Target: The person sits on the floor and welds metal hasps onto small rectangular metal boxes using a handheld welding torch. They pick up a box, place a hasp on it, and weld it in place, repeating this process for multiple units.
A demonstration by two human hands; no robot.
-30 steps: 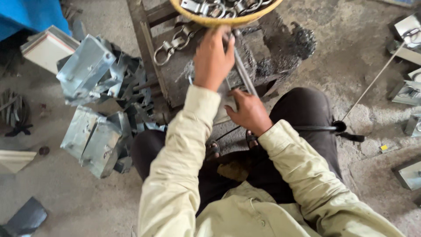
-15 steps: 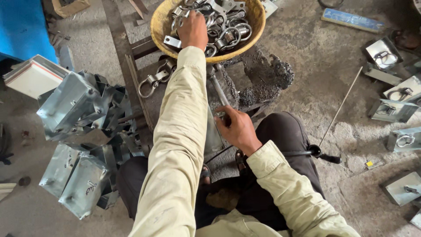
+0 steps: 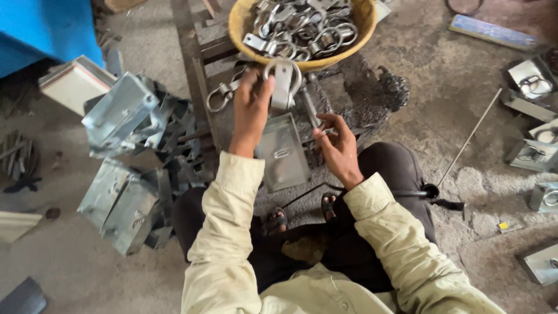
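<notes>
My left hand [image 3: 251, 107] holds a metal ring clasp [image 3: 283, 81] just below a yellow basket [image 3: 238, 26] heaped with several more such ring clasps [image 3: 302, 29]. My right hand [image 3: 337, 148] grips a thin metal rod [image 3: 310, 110] that lies over the dark work block [image 3: 360, 99]. Between both hands a flat rectangular metal tray [image 3: 283, 152] with a slot rests on the block in front of my knees.
A pile of folded galvanised metal boxes [image 3: 125, 151] stands at my left. Finished trays with rings [image 3: 532, 81] lie on the concrete at the right, beside a long thin rod [image 3: 471, 136]. A blue sheet [image 3: 46, 29] covers the top left corner.
My left hand reached into the basket, then came back towards me with a ring clasp. The right hand stayed on the rod. The view shifted so the basket shows fully.
</notes>
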